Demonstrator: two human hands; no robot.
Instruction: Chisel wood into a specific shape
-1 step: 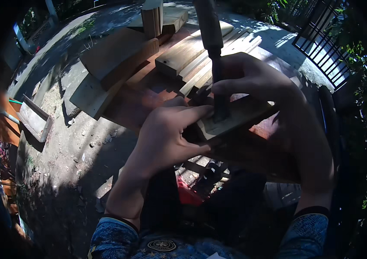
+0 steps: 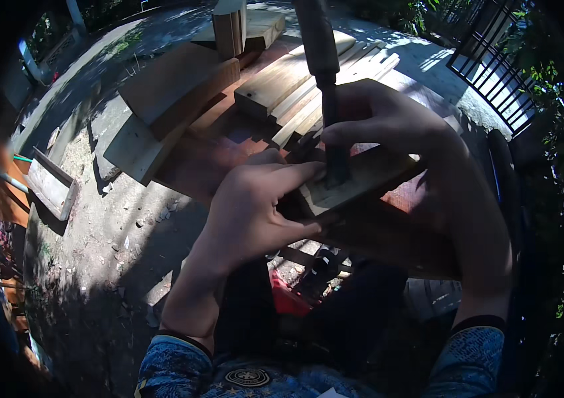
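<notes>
A chisel-like tool (image 2: pixel 319 46) with a long dark handle stands nearly upright, its blade end resting on a pale wooden block (image 2: pixel 368 179). My right hand (image 2: pixel 398 123) is wrapped around the tool's lower shaft with thumb and fingers. My left hand (image 2: pixel 248 205) grips the block's near left end, its index finger reaching to the side of the blade and its thumb lower along the near edge. The block lies on a reddish wooden work surface (image 2: pixel 199 172), in shade beneath my hands. The blade tip is dark and hard to make out.
Stacked thick boards (image 2: pixel 175 86) are at the back left, with planks and strips (image 2: pixel 282 89) behind my hands. A wooden tray (image 2: pixel 49 182) lies on the ground at the left. A metal gate (image 2: pixel 494 86) is at the back right, foliage at the right, something red (image 2: pixel 288 295) below.
The whole view has shifted very slightly, with things sitting a little higher and further left in the picture. My hands and the tool hold the same positions on the block.
</notes>
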